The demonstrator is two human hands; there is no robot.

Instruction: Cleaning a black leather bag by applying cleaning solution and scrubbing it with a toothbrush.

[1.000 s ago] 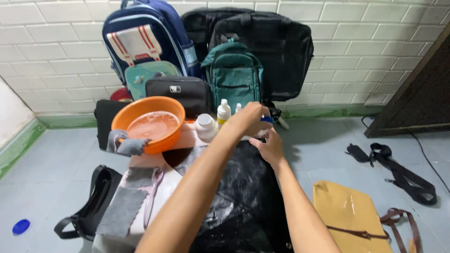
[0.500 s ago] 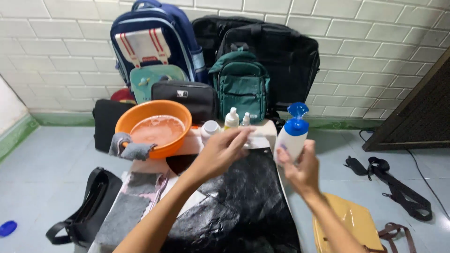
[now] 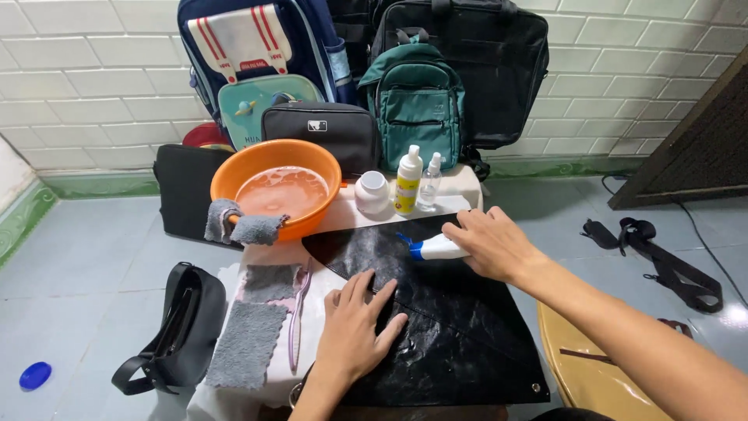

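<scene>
A glossy black bag [image 3: 444, 312] lies flat on a low table in front of me. My left hand [image 3: 354, 323] presses palm-down on its near left part, fingers spread. My right hand [image 3: 491, 243] grips a white spray bottle with a blue nozzle [image 3: 432, 248], held sideways with the nozzle pointing left, just above the bag's upper part. An orange basin [image 3: 273, 191] of soapy water stands at the table's back left, with a grey cloth [image 3: 241, 226] draped over its rim.
A white jar [image 3: 372, 191], a yellow-labelled bottle [image 3: 407, 181] and a small clear bottle [image 3: 428, 181] stand behind the bag. Grey cloths [image 3: 249, 343] and a toothbrush [image 3: 298, 320] lie left. Backpacks [image 3: 417, 101] line the tiled wall. A black handbag [image 3: 175, 327], blue cap [image 3: 35, 376], tan bag [image 3: 600, 374] and strap [image 3: 662, 261] are on the floor.
My right hand has brought the spray bottle down from upright in the air to sideways over the black bag. My left hand has moved back and settled flat on the bag.
</scene>
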